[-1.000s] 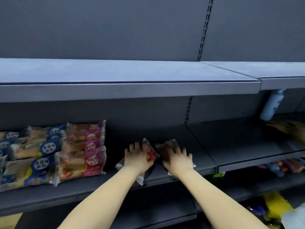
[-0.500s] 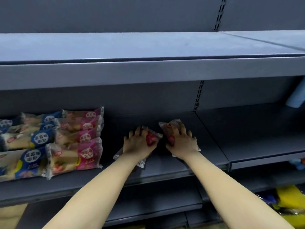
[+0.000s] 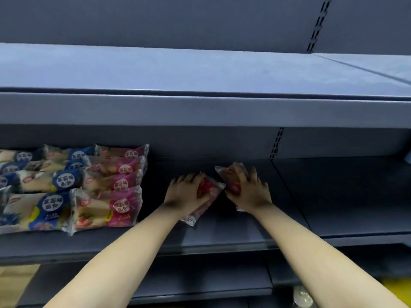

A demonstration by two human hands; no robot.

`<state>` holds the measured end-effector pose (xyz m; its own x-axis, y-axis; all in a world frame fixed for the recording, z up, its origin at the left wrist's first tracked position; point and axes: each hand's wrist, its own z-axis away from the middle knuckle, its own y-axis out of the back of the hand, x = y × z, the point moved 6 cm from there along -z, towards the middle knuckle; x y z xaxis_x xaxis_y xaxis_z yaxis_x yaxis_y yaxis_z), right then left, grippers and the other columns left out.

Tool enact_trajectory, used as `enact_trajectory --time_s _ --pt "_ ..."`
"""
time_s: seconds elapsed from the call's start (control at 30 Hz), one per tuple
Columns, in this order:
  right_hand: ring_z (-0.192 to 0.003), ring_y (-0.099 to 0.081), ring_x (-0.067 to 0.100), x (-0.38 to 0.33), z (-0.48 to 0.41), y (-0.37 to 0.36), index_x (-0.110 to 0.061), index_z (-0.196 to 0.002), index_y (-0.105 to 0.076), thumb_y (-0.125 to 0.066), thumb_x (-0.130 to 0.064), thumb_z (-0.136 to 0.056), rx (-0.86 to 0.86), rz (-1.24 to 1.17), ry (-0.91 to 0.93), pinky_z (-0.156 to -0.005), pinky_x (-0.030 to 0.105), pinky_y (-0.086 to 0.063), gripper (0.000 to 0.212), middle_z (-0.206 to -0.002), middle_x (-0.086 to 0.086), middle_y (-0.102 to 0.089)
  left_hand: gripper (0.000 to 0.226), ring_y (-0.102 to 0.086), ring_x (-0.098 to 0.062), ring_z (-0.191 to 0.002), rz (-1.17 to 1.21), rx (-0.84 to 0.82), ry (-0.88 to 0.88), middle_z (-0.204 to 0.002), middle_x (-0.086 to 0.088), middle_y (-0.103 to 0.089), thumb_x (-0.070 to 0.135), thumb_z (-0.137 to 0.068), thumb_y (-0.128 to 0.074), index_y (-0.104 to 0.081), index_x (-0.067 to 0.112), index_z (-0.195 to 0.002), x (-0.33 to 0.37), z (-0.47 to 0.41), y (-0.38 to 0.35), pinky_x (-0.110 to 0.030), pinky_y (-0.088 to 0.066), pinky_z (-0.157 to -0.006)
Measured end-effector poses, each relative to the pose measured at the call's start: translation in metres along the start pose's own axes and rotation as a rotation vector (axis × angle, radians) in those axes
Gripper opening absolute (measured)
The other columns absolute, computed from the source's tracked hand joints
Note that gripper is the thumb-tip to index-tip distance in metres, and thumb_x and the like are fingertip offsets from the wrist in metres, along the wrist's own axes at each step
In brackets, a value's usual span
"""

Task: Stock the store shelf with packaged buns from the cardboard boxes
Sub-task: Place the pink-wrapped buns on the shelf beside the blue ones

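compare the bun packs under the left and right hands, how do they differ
The left-hand pack lies slanted, its near end poking out behind the left hand toward the shelf front; the right-hand pack sticks out beyond the right hand toward the back. The left-hand pack shows mostly red print, the right-hand pack mostly clear film. Both lie on the same shelf, each under a hand.

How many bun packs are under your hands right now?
2. The left pack lies under the left hand, the right pack under the right hand, side by side on the middle shelf, right of the stocked rows. More may hide beneath the palms.
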<state>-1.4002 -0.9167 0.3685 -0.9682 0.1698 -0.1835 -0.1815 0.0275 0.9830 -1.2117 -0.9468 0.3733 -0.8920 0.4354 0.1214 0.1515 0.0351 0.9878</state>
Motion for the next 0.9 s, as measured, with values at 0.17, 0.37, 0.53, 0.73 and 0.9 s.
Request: enact_trajectory --time_s 0.17,0.37,0.53,0.73,0.9 --pt "-0.129 -0.038 0.038 0.006 -0.012 0.011 -0.023 -0.151 0.006 -0.063 -0.052 -0.076 -0.074 -0.063 -0.129 -0.103 0.05 -0.032 0.106 -0.141 0.017 -0.04 0.078 -0.048 -0.03 -0.122 -0.054 0.182 0.021 -0.138 -0.004 -0.051 0.058 -0.078 -0.015 -0.049 0.02 -0.137 -0.047 0.024 0.037 -0.04 -0.029 -0.107" --pt "-0.13 -0.037 0.031 -0.06 -0.032 0.046 -0.018 -0.151 0.006 -0.063 -0.045 -0.081 0.149 0.237 0.163 -0.104 0.051 -0.03 0.102 -0.145 0.012 -0.037 0.06 -0.06 -0.038 -0.107 -0.155 0.193 0.133 -0.121 -0.011 -0.063 0.049 -0.082 -0.033 -0.064 0.016 -0.121 -0.097 0.061 0.056 -0.048 -0.043 -0.098" --pt "-0.129 -0.037 0.029 -0.133 -0.034 0.048 -0.017 -0.152 0.0 -0.061 -0.033 -0.086 0.209 0.258 0.366 -0.112 0.055 -0.015 0.092 -0.142 0.007 -0.041 0.061 -0.062 -0.042 -0.103 -0.177 0.19 0.198 -0.115 -0.017 -0.065 0.049 -0.078 -0.04 -0.064 0.011 -0.12 -0.106 0.086 0.052 -0.053 -0.048 -0.091" --pt "-0.127 -0.038 0.027 -0.19 -0.029 0.022 -0.015 -0.151 -0.014 -0.063 -0.02 -0.082 0.255 0.316 0.485 -0.117 0.051 -0.009 0.084 -0.137 0.004 -0.046 0.063 -0.057 -0.042 -0.113 -0.14 0.19 0.292 -0.124 -0.014 -0.062 0.049 -0.076 -0.042 -0.063 0.01 -0.122 -0.124 0.106 0.036 -0.064 -0.036 -0.099" --pt "-0.128 -0.036 0.027 -0.201 -0.039 0.006 -0.016 -0.149 -0.018 -0.057 -0.017 -0.085 0.216 0.307 0.452 -0.117 0.05 -0.005 0.076 -0.138 0.004 -0.044 0.069 -0.054 -0.041 -0.118 -0.112 0.205 0.331 -0.13 -0.014 -0.059 0.053 -0.078 -0.042 -0.059 0.008 -0.127 -0.138 0.109 0.027 -0.061 -0.031 -0.103"
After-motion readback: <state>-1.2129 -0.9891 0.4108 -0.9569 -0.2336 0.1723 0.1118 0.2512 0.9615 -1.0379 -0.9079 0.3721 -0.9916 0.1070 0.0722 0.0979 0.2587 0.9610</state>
